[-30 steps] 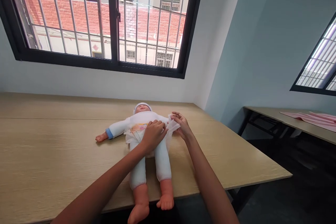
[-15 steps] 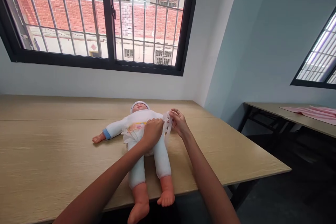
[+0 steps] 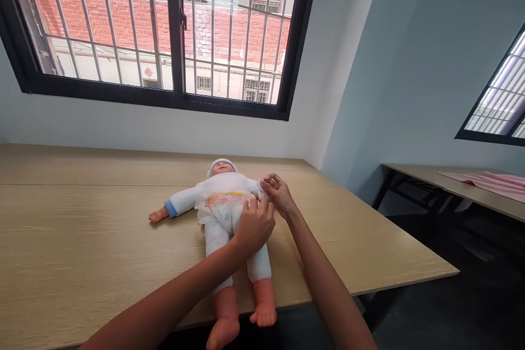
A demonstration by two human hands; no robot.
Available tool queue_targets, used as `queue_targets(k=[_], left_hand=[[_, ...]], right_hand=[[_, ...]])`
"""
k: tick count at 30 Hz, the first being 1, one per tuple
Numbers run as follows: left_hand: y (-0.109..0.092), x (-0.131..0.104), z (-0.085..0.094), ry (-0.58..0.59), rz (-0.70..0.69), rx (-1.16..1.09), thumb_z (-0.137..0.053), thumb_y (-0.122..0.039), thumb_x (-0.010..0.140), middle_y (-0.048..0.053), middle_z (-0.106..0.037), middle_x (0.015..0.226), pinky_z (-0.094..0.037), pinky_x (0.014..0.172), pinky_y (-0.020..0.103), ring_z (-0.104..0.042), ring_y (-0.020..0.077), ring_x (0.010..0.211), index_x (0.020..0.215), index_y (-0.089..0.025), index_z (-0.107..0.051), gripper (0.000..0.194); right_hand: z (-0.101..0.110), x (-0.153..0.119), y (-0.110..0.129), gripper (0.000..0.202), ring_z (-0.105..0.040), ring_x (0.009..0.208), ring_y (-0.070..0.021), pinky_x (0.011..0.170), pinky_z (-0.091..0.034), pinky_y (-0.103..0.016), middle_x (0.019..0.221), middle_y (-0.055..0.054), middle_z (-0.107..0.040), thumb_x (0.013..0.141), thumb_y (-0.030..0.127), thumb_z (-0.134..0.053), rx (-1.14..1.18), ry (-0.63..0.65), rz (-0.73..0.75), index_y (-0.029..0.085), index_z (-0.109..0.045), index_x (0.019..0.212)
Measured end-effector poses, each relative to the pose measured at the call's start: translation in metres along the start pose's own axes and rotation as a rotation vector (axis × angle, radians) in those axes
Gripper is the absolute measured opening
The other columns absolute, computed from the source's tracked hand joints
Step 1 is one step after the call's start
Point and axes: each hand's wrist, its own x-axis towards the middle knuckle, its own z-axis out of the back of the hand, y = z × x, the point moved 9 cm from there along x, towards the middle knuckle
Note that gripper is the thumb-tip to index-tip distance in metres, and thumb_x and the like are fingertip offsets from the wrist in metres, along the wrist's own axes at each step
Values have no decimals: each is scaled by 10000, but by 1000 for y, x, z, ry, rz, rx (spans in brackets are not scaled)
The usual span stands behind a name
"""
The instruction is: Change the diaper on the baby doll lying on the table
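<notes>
A baby doll [image 3: 217, 240] in a white suit and cap lies on its back, feet toward me. Around its waist sits a white diaper [image 3: 221, 208] with a coloured print on the front band. My left hand [image 3: 256, 227] reaches across the doll's leg, its fingers bent and closed on the diaper at the hip on my right. Just above it, my right hand [image 3: 278, 194] pinches the diaper's white side edge beside the doll's arm. The fingers partly hide that edge and the doll's hand there.
The wooden table [image 3: 102, 240] runs along the wall under a barred window [image 3: 176, 38]. Its right corner juts out over the dark floor. On another table [image 3: 414, 172] at the right lies a pink cloth [image 3: 484, 181]. The doll's feet overhang the front edge.
My left hand has shifted right and down from the diaper's front to its side, baring the printed band. The white strip stretched between my hands is now mostly hidden.
</notes>
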Motion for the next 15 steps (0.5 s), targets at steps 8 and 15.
queue_targets(k=[8,15], left_hand=[[0,-2,1,-19,-9,-138,-446,-292,910,116,-585,1000,-466,851,426,-542,273,962,963,-136,-574,209],[-5,-4,3,1,-52,-160,-483,-337,884,124,-609,965,-472,819,419,-550,276,938,919,-123,-598,246]], right_hand=[[-21,-5,-9,401,-583,732,-115,686,-468,-232,764,20,-630,534,371,-858,-67,74,-32,196,-559,735],[-23,-6,-4,228,-610,741,-149,675,-481,-277,761,-6,-631,744,374,-687,-700,12,130,197,-544,759]])
